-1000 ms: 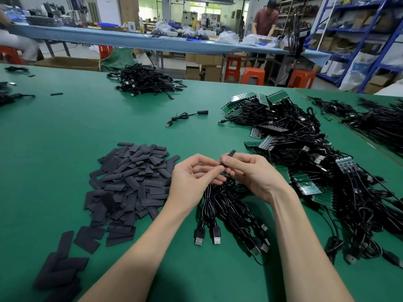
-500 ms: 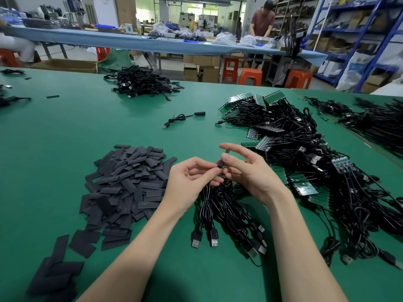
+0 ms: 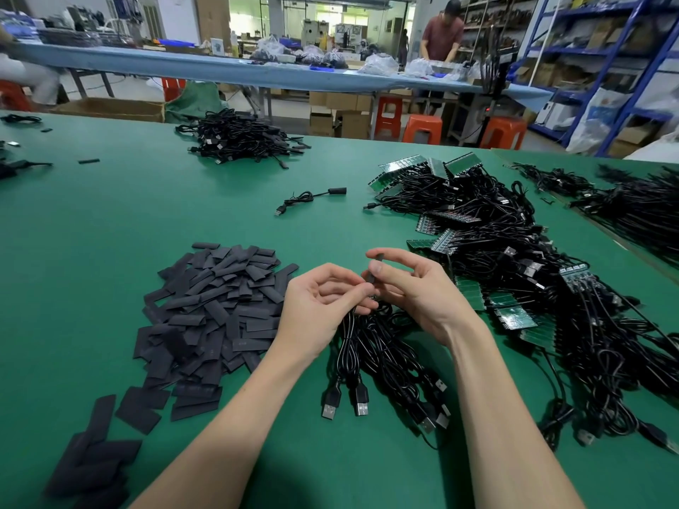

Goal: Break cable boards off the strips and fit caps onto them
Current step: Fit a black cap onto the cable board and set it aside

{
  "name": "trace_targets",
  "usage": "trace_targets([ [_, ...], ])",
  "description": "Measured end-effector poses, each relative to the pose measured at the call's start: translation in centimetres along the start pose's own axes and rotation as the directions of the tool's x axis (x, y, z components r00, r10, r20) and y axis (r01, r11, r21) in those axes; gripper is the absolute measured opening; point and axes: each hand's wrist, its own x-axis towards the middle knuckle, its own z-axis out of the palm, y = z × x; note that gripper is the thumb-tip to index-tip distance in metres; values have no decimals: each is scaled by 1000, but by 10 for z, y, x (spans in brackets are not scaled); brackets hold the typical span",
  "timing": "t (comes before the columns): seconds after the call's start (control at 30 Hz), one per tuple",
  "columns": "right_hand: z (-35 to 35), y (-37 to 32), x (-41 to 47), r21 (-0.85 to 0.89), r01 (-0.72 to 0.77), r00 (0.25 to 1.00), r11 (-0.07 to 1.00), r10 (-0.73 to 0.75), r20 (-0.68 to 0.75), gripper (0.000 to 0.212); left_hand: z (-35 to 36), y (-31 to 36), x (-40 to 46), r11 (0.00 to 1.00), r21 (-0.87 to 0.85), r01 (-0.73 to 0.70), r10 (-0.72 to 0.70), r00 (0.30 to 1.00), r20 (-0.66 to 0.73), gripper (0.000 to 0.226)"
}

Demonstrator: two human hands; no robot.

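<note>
My left hand (image 3: 323,299) and my right hand (image 3: 415,288) meet over the green table (image 3: 110,222). Between them stands a thin black cap (image 3: 375,268) on a cable end. My right thumb and forefinger pinch its upper part; my left thumb and forefinger pinch the cable just below it. The black cable (image 3: 349,347) hangs down into a bundle with USB plugs (image 3: 345,404) near me. A heap of flat black caps (image 3: 216,306) lies to the left. Green board strips with cables (image 3: 514,273) are piled to the right.
A finished-cable heap (image 3: 239,139) lies far back, and a single capped cable (image 3: 312,196) rests mid-table. More cables (image 3: 632,203) crowd the far right edge. Loose caps (image 3: 95,457) lie near left. A person (image 3: 441,31) works at a blue bench behind.
The cap sits lower on the cable end than a second ago. My right fingers have shifted up along it, and my left hand holds the same spot.
</note>
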Motion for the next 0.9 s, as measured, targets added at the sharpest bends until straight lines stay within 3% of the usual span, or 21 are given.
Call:
trace_targets([
  [0.33,9,3,5,-54,182,981,982,-185,-56,27,0,2,2,1000,-26,2,-3,999,-38,27],
  [0.73,9,7,9,27,182,976,983,-177,-127,16,0,5,2,1000,-8,24,-24,999,-37,26],
  [0.9,8,1,10,158,187,954,970,-141,-264,16,1,14,7,989,108,101,-105,994,31,18],
])
